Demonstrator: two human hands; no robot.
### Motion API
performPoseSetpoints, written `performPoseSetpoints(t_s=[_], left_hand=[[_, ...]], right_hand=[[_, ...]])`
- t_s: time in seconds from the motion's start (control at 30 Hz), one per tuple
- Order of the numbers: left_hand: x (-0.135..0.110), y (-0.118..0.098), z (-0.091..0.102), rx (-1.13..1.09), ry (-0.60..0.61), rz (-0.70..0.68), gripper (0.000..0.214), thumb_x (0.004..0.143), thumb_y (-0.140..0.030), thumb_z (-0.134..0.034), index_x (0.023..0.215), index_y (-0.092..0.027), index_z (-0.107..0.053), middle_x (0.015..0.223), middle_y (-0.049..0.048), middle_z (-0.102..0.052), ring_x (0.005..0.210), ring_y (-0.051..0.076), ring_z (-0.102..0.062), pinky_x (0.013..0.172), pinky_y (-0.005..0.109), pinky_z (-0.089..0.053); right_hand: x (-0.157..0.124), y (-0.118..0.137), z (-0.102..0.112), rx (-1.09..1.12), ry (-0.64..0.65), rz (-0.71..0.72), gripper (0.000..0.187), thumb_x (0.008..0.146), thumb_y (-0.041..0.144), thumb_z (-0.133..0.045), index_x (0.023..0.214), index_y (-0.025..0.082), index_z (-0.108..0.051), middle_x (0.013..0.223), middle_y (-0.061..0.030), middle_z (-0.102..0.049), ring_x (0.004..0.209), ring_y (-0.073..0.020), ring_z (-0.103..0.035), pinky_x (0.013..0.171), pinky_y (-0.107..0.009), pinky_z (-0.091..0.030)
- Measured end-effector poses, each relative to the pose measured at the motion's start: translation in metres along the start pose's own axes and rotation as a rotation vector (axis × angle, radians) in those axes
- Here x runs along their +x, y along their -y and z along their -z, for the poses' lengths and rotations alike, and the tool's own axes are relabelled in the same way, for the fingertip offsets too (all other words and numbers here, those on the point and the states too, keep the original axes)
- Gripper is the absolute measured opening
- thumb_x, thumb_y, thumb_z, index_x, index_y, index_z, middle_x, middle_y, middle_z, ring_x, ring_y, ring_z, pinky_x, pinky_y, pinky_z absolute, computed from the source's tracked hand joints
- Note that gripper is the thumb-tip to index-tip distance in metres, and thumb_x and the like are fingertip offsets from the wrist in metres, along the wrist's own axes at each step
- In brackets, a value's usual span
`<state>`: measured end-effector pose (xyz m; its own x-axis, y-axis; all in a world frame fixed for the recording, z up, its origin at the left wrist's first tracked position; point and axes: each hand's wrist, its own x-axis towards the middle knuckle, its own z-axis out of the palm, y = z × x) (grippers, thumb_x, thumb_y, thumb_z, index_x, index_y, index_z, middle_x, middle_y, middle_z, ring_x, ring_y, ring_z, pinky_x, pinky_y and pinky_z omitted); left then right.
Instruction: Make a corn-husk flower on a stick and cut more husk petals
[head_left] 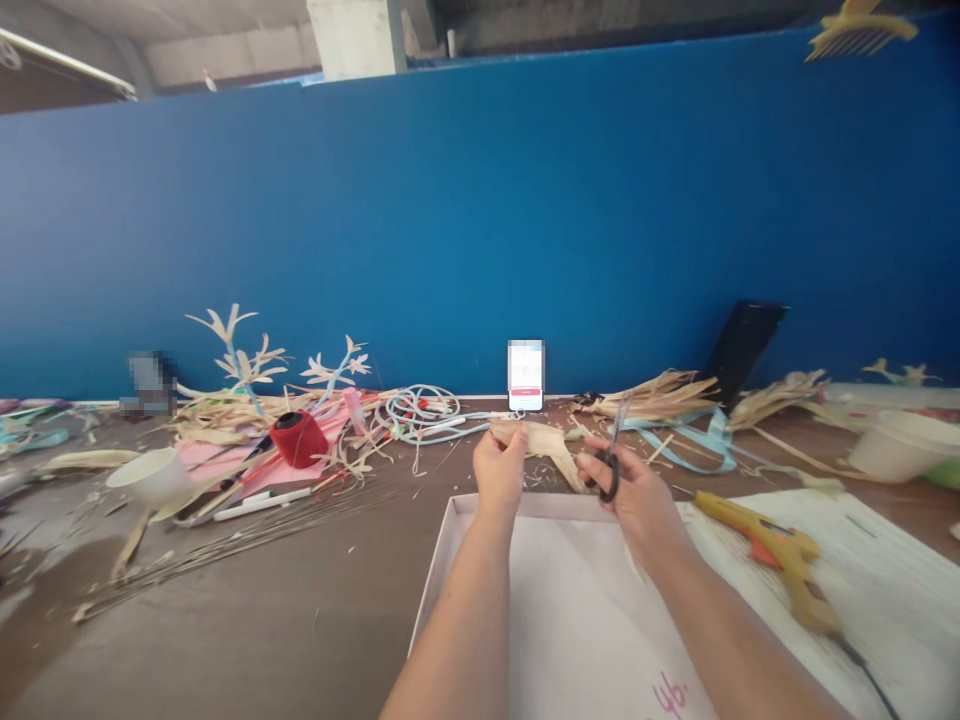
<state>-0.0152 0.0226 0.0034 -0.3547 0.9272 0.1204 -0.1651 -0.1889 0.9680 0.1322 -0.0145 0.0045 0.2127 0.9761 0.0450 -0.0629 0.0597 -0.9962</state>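
My left hand (501,470) pinches one end of a pale dried husk strip (546,442) above the far edge of a white box lid (570,600). In my right hand (630,490) is a pair of scissors (614,470) with dark handles, its blades pointing up. The fingers of that hand also come close to the husk's drooping right end; whether they touch it I cannot tell.
A yellow glue gun (787,560) lies on paper at right. Beyond my hands a lit phone (525,375) stands against the blue partition (480,220). At left are a red container (300,440), a white bowl (146,480), thin wires and husk flowers (251,360).
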Motion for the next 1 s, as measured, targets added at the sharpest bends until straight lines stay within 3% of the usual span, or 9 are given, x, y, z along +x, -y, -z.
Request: performPoseSetpoints(t_s=[0.33, 0.5, 0.73, 1.0], left_hand=[[-0.006, 0.003, -0.001, 0.059, 0.325, 0.060, 0.032, 0.062, -0.043, -0.069, 0.072, -0.014, -0.064, 0.053, -0.0020, -0.053, 0.046, 0.008, -0.040, 0.047, 0.020, -0.033], [-0.007, 0.002, -0.001, 0.063, 0.275, 0.086, 0.033, 0.066, -0.045, -0.066, 0.073, -0.013, -0.064, 0.051, -0.0030, -0.050, 0.044, 0.006, -0.036, 0.044, 0.019, -0.028], [-0.005, 0.002, -0.002, -0.025, 0.231, 0.118, 0.033, 0.066, -0.043, -0.066, 0.080, -0.013, -0.064, 0.066, 0.0018, -0.061, 0.054, 0.011, -0.051, 0.049, 0.020, -0.039], [-0.002, 0.006, -0.001, 0.064, 0.260, 0.046, 0.031, 0.067, -0.043, -0.065, 0.078, -0.014, -0.065, 0.066, 0.0016, -0.062, 0.055, 0.011, -0.052, 0.052, 0.021, -0.041]], right_hand=[[0.001, -0.003, 0.000, 0.096, 0.004, -0.038, 0.046, 0.060, 0.037, -0.074, 0.102, 0.022, -0.063, 0.072, 0.0013, -0.059, 0.057, -0.0102, -0.047, 0.047, -0.021, -0.030], [-0.002, 0.000, -0.003, 0.114, 0.057, -0.040, 0.041, 0.062, 0.033, -0.072, 0.100, 0.021, -0.062, 0.068, 0.0022, -0.059, 0.056, -0.0104, -0.047, 0.049, -0.022, -0.031], [-0.009, 0.003, -0.009, 0.034, 0.193, -0.118, 0.047, 0.060, 0.032, -0.073, 0.103, 0.019, -0.061, 0.065, 0.0014, -0.061, 0.060, -0.0129, -0.052, 0.051, -0.023, -0.034], [-0.004, -0.003, -0.004, 0.036, 0.190, -0.095, 0.046, 0.061, 0.031, -0.070, 0.104, 0.021, -0.060, 0.066, 0.0026, -0.060, 0.063, -0.0133, -0.054, 0.053, -0.023, -0.035]])
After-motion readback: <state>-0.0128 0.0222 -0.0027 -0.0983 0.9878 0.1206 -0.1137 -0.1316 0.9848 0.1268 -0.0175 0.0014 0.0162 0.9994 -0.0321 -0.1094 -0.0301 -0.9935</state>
